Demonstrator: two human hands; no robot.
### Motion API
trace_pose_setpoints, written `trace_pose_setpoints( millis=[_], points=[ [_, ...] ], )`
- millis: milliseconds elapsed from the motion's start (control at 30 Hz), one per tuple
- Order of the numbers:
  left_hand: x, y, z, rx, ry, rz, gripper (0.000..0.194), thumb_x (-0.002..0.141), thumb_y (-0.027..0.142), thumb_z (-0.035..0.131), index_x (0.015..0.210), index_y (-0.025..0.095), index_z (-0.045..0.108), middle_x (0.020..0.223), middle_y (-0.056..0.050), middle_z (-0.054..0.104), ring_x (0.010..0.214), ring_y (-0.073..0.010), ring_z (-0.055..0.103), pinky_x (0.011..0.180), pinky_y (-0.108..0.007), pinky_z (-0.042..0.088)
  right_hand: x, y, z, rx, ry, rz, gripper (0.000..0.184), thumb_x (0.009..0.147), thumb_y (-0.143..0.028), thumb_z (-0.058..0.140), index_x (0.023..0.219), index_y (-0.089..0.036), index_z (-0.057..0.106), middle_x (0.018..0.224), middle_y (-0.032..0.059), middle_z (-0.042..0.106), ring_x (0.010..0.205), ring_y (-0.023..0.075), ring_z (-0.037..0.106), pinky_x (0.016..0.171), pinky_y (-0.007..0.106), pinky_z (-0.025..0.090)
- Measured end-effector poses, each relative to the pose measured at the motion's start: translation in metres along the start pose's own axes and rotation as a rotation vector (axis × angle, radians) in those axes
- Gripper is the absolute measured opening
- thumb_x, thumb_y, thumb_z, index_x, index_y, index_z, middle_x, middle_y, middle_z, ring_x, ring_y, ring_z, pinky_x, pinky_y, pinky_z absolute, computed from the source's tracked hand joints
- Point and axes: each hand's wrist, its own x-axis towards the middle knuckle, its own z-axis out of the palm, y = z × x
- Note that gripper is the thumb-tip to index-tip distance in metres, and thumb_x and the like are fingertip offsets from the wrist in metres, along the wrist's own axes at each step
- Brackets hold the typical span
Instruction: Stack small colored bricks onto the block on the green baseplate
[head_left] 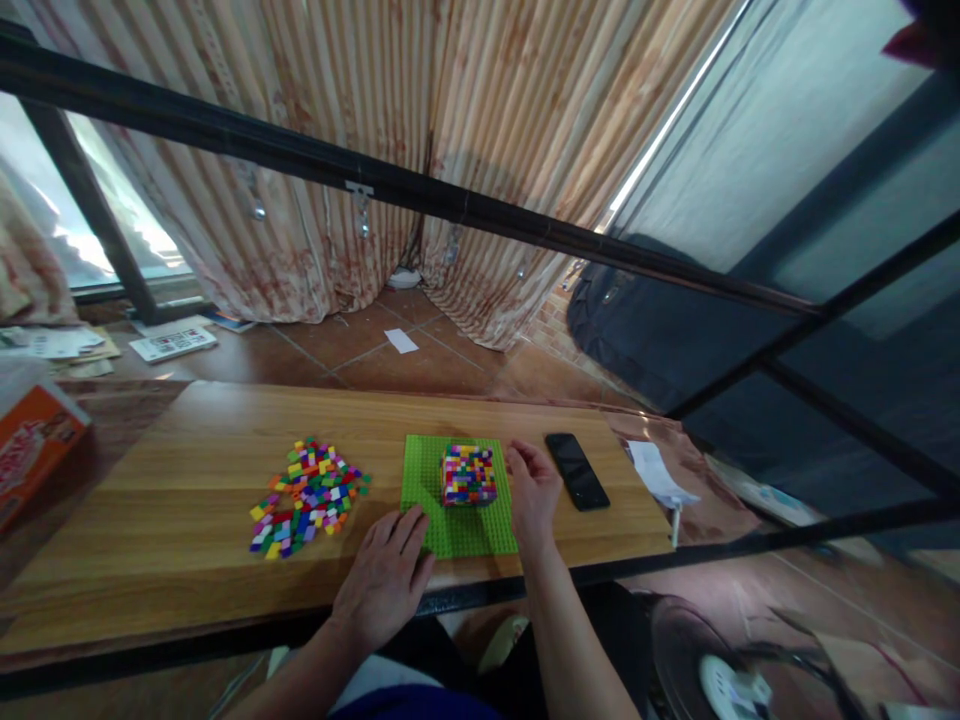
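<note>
A green studded baseplate lies on the wooden table. On it stands a block built of small multicoloured toy bricks. My left hand rests flat, fingers stretched out, with its fingertips at the baseplate's lower left edge. At the right edge of the plate is my right hand, thumb and fingers curled together in a pinch; whatever may be between them is too small to make out. To the left, loose small bricks in many colours are spread in a pile.
A black phone lies right of my right hand. White paper sits past the table's right end. An orange box stands at the far left. A dark metal bar crosses beyond the table, before curtains.
</note>
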Motion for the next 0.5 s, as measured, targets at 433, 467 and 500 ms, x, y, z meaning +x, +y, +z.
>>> trace_pose_setpoints(
  millis=[433, 467, 500],
  points=[
    [-0.008, -0.002, 0.01, -0.232, -0.045, -0.076, 0.045, 0.082, 0.026, 0.052, 0.126, 0.016, 0.055, 0.123, -0.014, 0.062, 0.115, -0.0306, 0.055, 0.098, -0.05, 0.047, -0.08, -0.004, 0.106, -0.961, -0.96, -0.311, 0.018, 0.079, -0.014, 0.057, 0.087, -0.022, 0.071, 0.091, 0.0034, 0.07, 0.089, 0.0178, 0.063, 0.079, 0.027, 0.045],
    [-0.01, -0.003, 0.014, -0.263, -0.029, -0.087, 0.046, 0.082, 0.027, 0.052, 0.127, 0.016, 0.054, 0.124, -0.014, 0.062, 0.115, -0.0303, 0.056, 0.098, -0.05, 0.047, -0.081, -0.002, 0.111, -1.01, -0.968, -0.319, 0.018, 0.08, -0.015, 0.057, 0.088, -0.022, 0.071, 0.092, 0.0039, 0.07, 0.089, 0.0181, 0.063, 0.078, 0.026, 0.045],
    [-0.011, -0.005, 0.018, -0.292, -0.018, -0.099, 0.047, 0.082, 0.027, 0.051, 0.128, 0.016, 0.053, 0.124, -0.014, 0.062, 0.116, -0.0299, 0.056, 0.097, -0.049, 0.048, -0.082, 0.0, 0.114, -1.044, -0.972, -0.324, 0.018, 0.081, -0.016, 0.056, 0.089, -0.022, 0.071, 0.093, 0.0043, 0.07, 0.089, 0.0182, 0.063, 0.077, 0.026, 0.045]
  ],
)
